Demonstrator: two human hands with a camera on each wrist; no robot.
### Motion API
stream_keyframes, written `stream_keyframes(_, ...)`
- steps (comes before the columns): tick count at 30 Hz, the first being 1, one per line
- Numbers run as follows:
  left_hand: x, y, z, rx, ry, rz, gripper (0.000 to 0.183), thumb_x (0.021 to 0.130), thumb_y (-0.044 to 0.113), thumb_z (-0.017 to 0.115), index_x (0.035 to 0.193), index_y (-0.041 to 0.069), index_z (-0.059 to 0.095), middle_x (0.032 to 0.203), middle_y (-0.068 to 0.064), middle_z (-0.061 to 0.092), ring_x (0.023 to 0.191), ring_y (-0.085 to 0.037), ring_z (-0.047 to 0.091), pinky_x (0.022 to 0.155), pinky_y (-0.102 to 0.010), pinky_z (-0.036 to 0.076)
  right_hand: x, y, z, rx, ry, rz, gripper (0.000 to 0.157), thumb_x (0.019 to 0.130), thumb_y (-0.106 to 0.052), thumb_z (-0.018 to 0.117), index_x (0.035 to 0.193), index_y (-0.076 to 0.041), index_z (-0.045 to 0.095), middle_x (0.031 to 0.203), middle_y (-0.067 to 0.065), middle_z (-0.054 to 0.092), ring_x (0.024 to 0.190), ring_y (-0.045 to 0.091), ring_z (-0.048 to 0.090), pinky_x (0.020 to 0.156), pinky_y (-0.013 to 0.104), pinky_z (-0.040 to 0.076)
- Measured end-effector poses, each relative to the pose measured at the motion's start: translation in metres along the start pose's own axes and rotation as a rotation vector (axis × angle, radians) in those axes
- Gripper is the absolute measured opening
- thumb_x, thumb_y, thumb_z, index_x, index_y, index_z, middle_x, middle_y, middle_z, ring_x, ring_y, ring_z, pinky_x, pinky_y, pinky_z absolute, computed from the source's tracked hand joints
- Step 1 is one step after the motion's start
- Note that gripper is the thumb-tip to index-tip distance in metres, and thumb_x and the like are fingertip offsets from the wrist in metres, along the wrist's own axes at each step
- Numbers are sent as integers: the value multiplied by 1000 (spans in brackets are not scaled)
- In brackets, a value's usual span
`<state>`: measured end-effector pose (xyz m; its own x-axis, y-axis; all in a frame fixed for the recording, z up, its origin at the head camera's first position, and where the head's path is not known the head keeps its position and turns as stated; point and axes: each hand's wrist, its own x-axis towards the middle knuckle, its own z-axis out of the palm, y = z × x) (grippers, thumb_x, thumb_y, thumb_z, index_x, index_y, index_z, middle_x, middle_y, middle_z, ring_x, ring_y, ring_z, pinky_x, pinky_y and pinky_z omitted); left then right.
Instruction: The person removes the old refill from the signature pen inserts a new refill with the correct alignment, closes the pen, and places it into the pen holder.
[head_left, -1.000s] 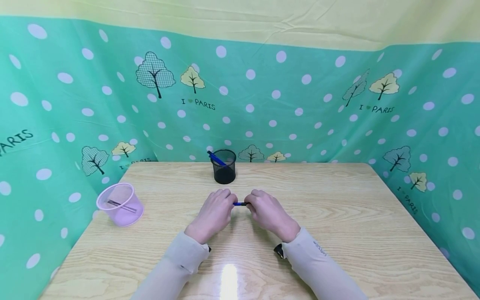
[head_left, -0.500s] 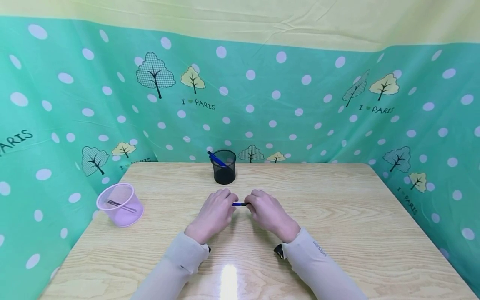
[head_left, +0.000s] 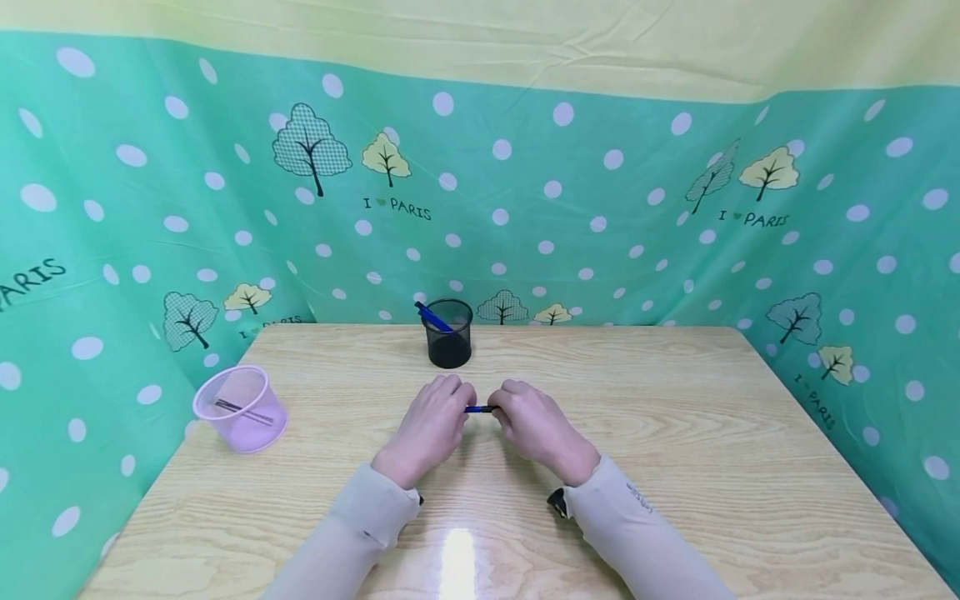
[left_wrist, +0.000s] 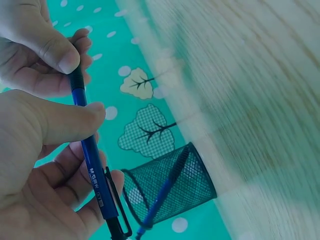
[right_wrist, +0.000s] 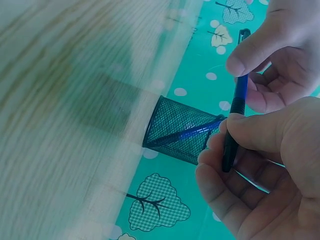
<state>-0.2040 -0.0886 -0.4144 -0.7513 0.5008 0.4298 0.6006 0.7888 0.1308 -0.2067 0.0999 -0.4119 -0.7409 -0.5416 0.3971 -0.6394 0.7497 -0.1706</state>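
Note:
A blue ballpoint pen [left_wrist: 93, 161] with a black clip and black grip section spans both hands above the middle of the table. My left hand [head_left: 429, 425] pinches its blue barrel between thumb and fingers. At the other end, my right hand [head_left: 540, 429] pinches the black grip section [right_wrist: 230, 145]. Beyond the hands stands a black mesh pen holder [head_left: 450, 350], with another blue pen [head_left: 432, 317] leaning in it and poking over the rim.
A pink mesh holder [head_left: 251, 429] with dark slim sticks inside stands at the table's left edge. The wooden table [head_left: 660, 433] is backed by a green dotted curtain [head_left: 615, 208].
Both hands stay in nearly the same place, still holding the pen. The left fingers shift very slightly on the barrel; the holders do not move.

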Motion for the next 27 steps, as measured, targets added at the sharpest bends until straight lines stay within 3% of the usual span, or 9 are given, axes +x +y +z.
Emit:
stream_keyframes(15,0,1,1,53,-20,12,13,82,5,71,93,10,65,85,2,56,77,-17,51,66,-30,42,0,1,0,-2,25,-2,8,85,-5,68,91,-10,71,77,-7,53,70,8,50,62,23,47)
stream_keyframes(27,1,3,1,74,-80,-10,12,87,5,65,97,9,67,86,1,58,77,-16,53,66,-29,42,-1,2,1,0,26,-2,9,85,-5,68,92,-10,71,78,-6,54,72,8,52,63,23,48)
